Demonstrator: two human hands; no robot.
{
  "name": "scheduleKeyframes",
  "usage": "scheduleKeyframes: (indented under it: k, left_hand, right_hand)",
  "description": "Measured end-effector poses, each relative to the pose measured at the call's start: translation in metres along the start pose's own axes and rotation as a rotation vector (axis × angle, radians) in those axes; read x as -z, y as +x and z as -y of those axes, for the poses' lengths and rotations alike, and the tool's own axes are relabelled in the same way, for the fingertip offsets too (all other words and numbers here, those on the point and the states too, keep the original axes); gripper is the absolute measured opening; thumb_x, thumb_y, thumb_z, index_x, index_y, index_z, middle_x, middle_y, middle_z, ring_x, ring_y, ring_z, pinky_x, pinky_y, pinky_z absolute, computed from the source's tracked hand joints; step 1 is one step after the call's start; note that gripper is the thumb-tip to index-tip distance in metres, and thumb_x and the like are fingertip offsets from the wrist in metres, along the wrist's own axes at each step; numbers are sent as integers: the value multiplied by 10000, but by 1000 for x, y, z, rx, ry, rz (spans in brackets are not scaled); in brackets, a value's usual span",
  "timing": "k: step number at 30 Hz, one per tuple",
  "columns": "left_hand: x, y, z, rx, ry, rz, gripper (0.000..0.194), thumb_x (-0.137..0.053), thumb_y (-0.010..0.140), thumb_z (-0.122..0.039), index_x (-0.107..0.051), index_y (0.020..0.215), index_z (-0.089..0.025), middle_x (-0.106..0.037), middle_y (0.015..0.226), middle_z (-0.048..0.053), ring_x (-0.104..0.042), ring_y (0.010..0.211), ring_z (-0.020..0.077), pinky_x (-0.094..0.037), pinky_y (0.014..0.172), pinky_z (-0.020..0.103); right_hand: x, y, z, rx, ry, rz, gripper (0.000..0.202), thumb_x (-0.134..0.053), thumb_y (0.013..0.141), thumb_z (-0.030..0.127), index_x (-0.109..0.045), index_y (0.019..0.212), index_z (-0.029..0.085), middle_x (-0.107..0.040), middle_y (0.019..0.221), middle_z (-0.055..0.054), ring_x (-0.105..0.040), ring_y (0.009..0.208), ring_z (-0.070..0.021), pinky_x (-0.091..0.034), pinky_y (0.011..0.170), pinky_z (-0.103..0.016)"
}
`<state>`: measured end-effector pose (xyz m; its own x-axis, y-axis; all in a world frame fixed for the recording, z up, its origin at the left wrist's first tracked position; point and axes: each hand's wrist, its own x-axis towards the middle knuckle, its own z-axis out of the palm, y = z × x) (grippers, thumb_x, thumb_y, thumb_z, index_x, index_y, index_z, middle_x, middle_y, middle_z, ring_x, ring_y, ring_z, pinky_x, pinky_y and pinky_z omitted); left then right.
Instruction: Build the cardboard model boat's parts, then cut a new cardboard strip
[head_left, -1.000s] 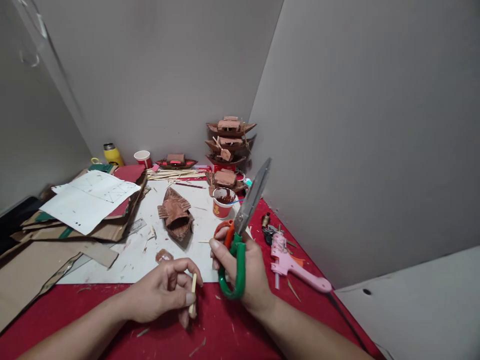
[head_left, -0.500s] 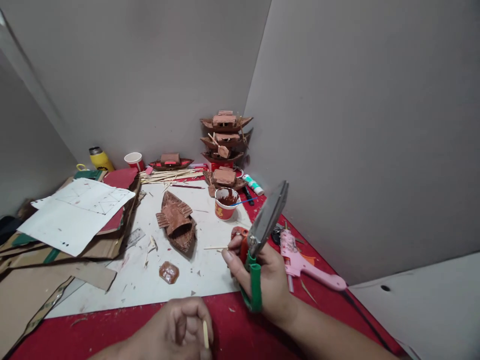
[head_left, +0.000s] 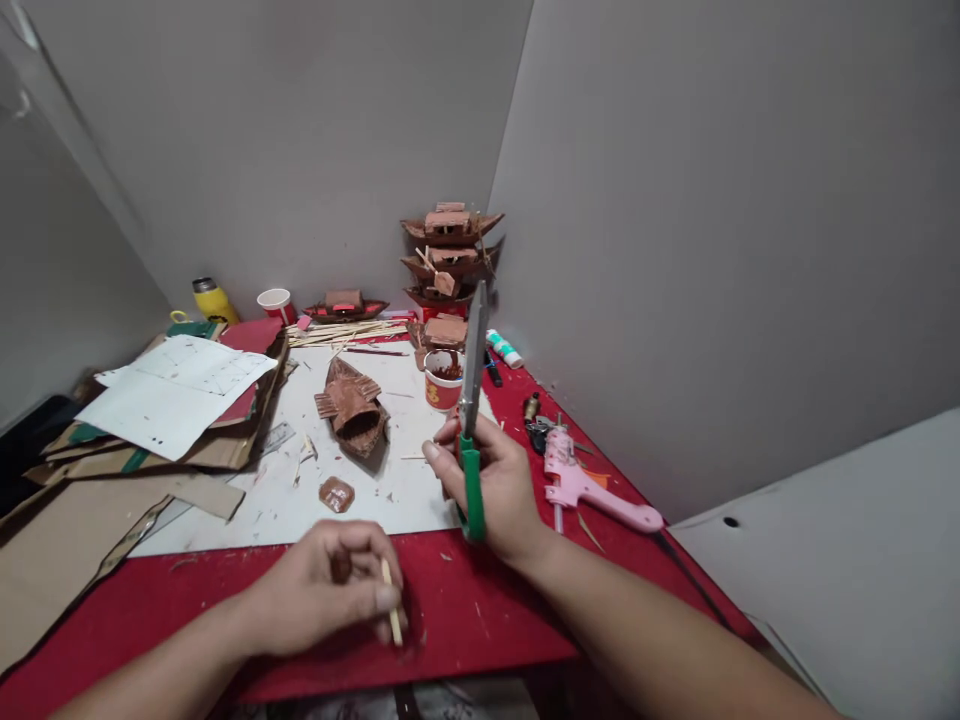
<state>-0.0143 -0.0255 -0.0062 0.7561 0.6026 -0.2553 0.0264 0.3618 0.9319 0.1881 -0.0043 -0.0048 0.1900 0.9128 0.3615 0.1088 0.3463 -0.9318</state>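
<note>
Holding a short pale stick (head_left: pixel 396 627) and scissors (head_left: pixel 469 415) above a red tabletop (head_left: pixel 480 610)

Short pale stick: at the near edge of the table, pinched between thumb and fingers of the left hand (head_left: pixel 341 585). Stick tilted slightly, lower end projecting below the thumb; remaining fingers loosely curled, a gap showing inside the curl.

Scissors: in the right hand (head_left: pixel 499 490), fingers wrapped at the handles, thumb lying forward. Green handle visible; blades point upward, seen nearly edge-on, so their spread cannot be told. A thin sliver (head_left: pixel 412 457) shows just beside the right fingertips; held or lying, cannot tell. Hands apart from each other.

Beyond the hands: white sheet (head_left: pixel 420 515), bearing a brown model boat (head_left: pixel 352 410) and a flat brown lump (head_left: pixel 337 494). A cup of brown paint (head_left: pixel 441 390) stands behind the scissors, partly covered by them. To the right, a pink glue gun (head_left: pixel 596 497) on the red surface.

Left side: cardboard pieces (head_left: pixel 112 520), with a drawn-on paper (head_left: pixel 176 385) on top of the pile. Rear: loose thin sticks (head_left: pixel 349 333); stacked model boats (head_left: pixel 450 255) near the wall corner; yellow bottle (head_left: pixel 215 302) farther left.
</note>
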Motion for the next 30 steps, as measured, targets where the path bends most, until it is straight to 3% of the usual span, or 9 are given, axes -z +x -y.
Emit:
scheduleKeyframes:
  k: [4,9,13,17,20,25,30]
  left_hand:
    - [14,-6,-16,-243,170,-299,207,-726,778,-327,-628,786,-145,-709,654,47,-655,578,140,-519,586,242]
    - [41,17,-50,-743,355,-905,208,-730,753,-334,-605,782,-169,-671,632,-1,-631,534,128,-525,566,249]
    - [68,43,-53,-998,457,-1154,224,-688,774,-365,-554,783,-186,-653,645,-20,-628,512,113,-524,524,232]
    - [91,50,-31,-992,656,-1194,191,-673,793,-341,-555,793,-190,-648,641,-27,-651,547,117,-532,536,229]
    - [100,49,-23,-942,678,-1168,182,-663,808,-348,-560,801,-198,-656,660,-24,-651,556,116,-538,532,232]
    - [100,53,-27,-915,707,-1089,157,-681,803,-296,-590,794,-168,-660,649,-24,-629,531,92,-539,515,223]
    - [99,60,-28,-908,786,-1097,159,-703,780,-240,-587,809,-136,-649,630,-35,-638,522,96,-535,482,218]
  right_hand:
    - [-5,0,-1,46,19,16,192,-690,732,259,-514,759,189,-473,614,62,-423,519,-91,-348,483,-209]
    - [-8,2,1,114,1,5,204,-684,715,268,-496,715,191,-439,607,65,-415,547,-96,-351,515,-214]
    - [-7,2,3,135,-27,-16,205,-682,716,266,-488,722,200,-449,609,61,-424,551,-103,-366,529,-225]
    - [-5,2,2,214,-84,-23,173,-663,735,243,-494,735,205,-446,605,64,-404,533,-98,-370,520,-223]
    - [-6,1,-1,264,-91,-12,140,-639,747,194,-500,757,207,-430,603,73,-387,510,-87,-365,495,-205]
    - [-8,-1,-8,402,-156,11,189,-635,721,134,-468,747,219,-438,626,72,-438,540,-86,-419,548,-205]
    - [-6,5,-19,405,-289,-2,158,-627,794,256,-474,809,223,-498,688,44,-508,619,-110,-478,626,-241]
